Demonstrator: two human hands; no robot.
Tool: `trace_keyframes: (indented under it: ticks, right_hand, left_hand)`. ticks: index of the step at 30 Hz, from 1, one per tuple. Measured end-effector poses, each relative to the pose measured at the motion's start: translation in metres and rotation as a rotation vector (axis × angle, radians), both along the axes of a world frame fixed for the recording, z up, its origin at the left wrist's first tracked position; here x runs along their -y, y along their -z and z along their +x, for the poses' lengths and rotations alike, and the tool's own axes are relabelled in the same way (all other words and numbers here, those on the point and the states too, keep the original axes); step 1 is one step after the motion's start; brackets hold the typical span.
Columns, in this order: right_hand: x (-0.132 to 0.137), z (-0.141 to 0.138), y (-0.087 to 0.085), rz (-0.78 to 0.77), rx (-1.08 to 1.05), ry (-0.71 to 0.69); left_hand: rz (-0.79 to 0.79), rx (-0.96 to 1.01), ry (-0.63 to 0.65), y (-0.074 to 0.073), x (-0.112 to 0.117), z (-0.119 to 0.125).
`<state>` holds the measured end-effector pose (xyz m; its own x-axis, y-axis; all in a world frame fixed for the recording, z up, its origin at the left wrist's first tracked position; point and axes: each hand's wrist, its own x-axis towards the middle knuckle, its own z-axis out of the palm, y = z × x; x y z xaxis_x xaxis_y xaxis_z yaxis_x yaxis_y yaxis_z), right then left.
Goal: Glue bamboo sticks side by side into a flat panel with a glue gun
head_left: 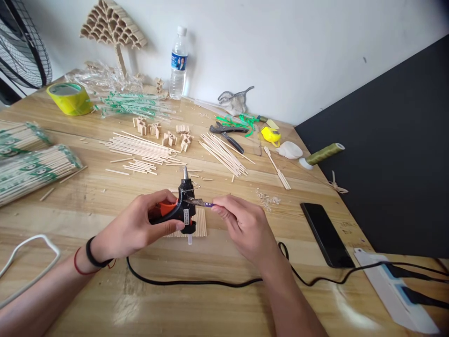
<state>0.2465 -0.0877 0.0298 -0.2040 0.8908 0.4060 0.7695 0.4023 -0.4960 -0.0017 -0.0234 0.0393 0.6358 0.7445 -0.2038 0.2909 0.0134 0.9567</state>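
at the frame's centre, the left hand [138,223] grips a glue gun [178,210]; the right hand [243,222] pinches a slim tool [200,202] at its body. light, steady pressure seems best, fingers clear of the likely hot nozzle [185,173].

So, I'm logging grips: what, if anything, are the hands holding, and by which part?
The left hand holds a glue gun by its handle; the right hand, a slim tool by its purple handle.
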Motion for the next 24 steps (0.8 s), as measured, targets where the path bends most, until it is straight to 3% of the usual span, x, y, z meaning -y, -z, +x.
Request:
trace_keyframes:
  ticks: [12,24]
  right_hand:
    - [-0.0007,-0.0018,-0.0024,0.067,-0.015,-0.056]
    - [0.0008,-0.0004,-0.0014,0.015,0.051,-0.027]
  left_hand:
    - [0.015,-0.011,-0.016,0.0009,0.0006,-0.0002]
    - [0.08,-0.031,-0.039,-0.0036,0.003,0.0019]
